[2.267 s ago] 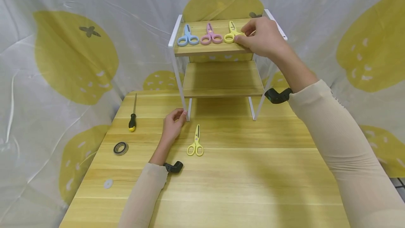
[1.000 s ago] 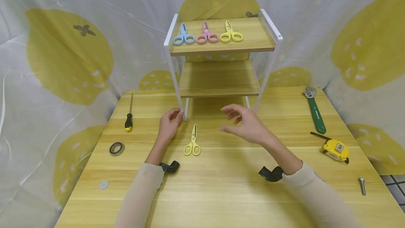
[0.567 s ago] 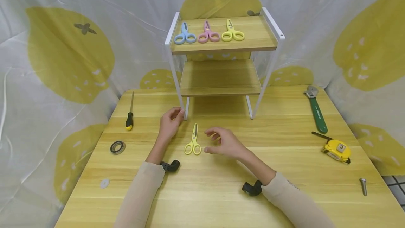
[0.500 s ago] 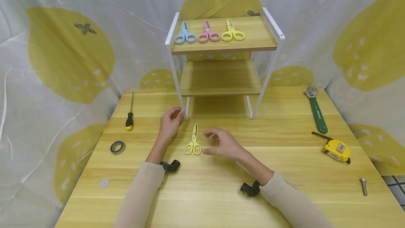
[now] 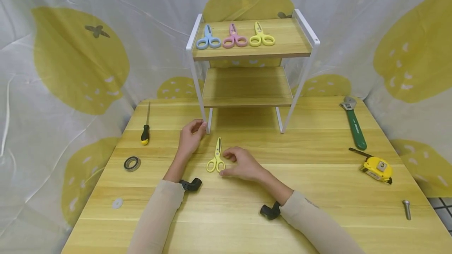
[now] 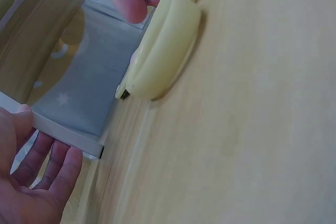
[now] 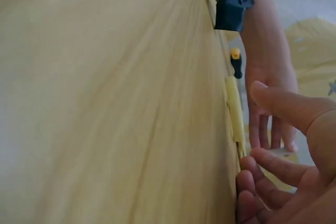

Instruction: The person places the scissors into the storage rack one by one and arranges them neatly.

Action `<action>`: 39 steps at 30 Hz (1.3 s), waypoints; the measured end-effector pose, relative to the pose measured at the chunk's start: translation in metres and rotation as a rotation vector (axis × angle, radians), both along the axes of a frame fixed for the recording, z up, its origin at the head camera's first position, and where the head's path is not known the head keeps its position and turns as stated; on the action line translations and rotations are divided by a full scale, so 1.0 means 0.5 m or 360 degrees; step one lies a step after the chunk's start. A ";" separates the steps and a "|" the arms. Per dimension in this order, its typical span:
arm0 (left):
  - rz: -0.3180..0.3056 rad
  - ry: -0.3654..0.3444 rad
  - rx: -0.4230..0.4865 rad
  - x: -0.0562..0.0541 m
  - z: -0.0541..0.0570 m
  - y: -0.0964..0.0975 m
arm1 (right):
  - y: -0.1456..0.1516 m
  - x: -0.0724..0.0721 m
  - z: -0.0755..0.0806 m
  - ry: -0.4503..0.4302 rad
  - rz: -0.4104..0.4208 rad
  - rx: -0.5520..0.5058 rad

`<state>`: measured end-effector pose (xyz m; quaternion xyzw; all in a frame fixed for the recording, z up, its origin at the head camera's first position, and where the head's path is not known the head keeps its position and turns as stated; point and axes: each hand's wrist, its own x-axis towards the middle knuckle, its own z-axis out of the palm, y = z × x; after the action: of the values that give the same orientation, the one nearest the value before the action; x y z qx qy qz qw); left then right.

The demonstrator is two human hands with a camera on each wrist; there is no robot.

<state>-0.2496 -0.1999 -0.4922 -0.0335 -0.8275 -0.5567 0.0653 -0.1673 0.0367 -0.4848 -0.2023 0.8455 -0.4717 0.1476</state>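
Note:
In the head view a two-tier shelf rack (image 5: 247, 55) with white metal legs stands at the back of the table. My left hand (image 5: 190, 139) holds the bottom of its front left leg; the left wrist view has thumb and fingers on either side of that white leg (image 6: 68, 135). A pair of yellow scissors (image 5: 217, 153) lies on the table before the rack, blades pointing away. Right beside its handles is my right hand (image 5: 244, 165), thumb and fingers spread apart with nothing between them. Blue scissors (image 5: 208, 39), pink scissors (image 5: 234, 37) and other yellow scissors (image 5: 260, 36) lie in a row on the top shelf.
Along the left side lie a screwdriver (image 5: 145, 132), a black-and-tan ring (image 5: 126, 164) and a pale washer (image 5: 117, 203). An adjustable wrench (image 5: 356, 128), a yellow tape measure (image 5: 377, 169) and a bolt (image 5: 407, 210) line the right side. A lemon-print cloth (image 5: 159, 19) hangs behind.
My right hand has left the yellow scissors on the top shelf and come down and leftward to the scissors on the table. My left hand has stayed at the rack's leg.

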 end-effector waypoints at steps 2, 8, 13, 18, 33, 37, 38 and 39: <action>0.0003 -0.0001 -0.0004 -0.001 0.000 0.001 | -0.005 -0.002 -0.004 0.0027 -0.0005 0.0034; 0.0001 -0.0002 -0.0017 -0.001 0.002 0.003 | -0.021 -0.001 -0.013 0.0148 -0.0054 0.0181; 0.0005 -0.0011 -0.0002 0.000 0.004 0.004 | -0.034 0.001 -0.014 0.0211 -0.0115 0.0308; 0.0006 -0.0017 -0.0006 0.001 0.004 0.005 | -0.036 0.002 -0.012 0.0176 -0.0172 0.0281; 0.0006 -0.0025 0.0009 0.000 0.001 0.000 | 0.012 0.016 0.030 -0.0197 -0.0073 -0.0073; -0.0005 -0.0034 0.0016 0.001 0.001 -0.001 | 0.035 0.022 0.045 -0.0179 -0.0061 -0.0105; -0.0010 -0.0037 0.0018 0.001 0.001 -0.001 | 0.042 0.023 0.052 -0.0169 -0.0064 -0.0120; -0.0017 -0.0038 0.0016 0.002 0.001 -0.002 | 0.050 0.024 0.059 -0.0157 -0.0065 -0.0142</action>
<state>-0.2487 -0.2007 -0.4919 -0.0309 -0.8251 -0.5616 0.0526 -0.1555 0.0616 -0.4552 -0.1678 0.8193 -0.5212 0.1702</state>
